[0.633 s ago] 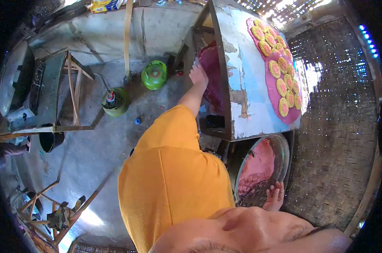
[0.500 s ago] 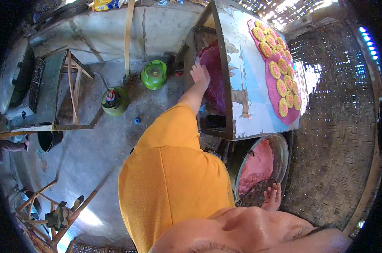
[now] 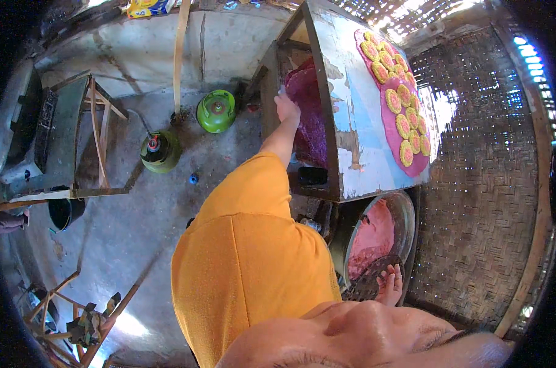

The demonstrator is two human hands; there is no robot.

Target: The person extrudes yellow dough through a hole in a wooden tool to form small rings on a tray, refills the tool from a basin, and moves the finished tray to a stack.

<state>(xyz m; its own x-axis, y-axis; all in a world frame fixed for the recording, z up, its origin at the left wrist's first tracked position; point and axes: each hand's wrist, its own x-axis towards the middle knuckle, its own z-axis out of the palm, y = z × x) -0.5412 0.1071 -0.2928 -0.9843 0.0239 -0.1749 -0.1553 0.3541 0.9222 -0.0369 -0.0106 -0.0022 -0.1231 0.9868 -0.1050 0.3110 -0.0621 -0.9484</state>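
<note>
My left hand [image 3: 287, 108] reaches to the open side of a box-like table [image 3: 351, 141]. Its fingers are closed at the near edge of a purple sheet [image 3: 307, 104] inside the frame; the fingertips are partly hidden. Low on the right, my right hand [image 3: 389, 285] has its fingers apart and loosely curled, with nothing seen in it. Beside it is a large metal basin [image 3: 407, 224] with pink crumbly powder [image 3: 373, 236]. A dark, mesh-like round piece [image 3: 371, 277] lies across the basin's near side, next to the right hand.
Round yellow cakes with pink centres [image 3: 403, 126] lie on pink sheets on the tabletop. A woven bamboo wall [image 3: 474, 184] rises at right. Two green gas cylinders [image 3: 217, 111] stand on the floor. At left are a stove table [image 3: 69, 135], a dark bucket [image 3: 66, 213] and another person's sleeve [image 3: 8, 222].
My left hand has shifted slightly and its fingers are more closed at the purple sheet's edge. My right hand has moved slightly left and up, nearer the mesh-like piece.
</note>
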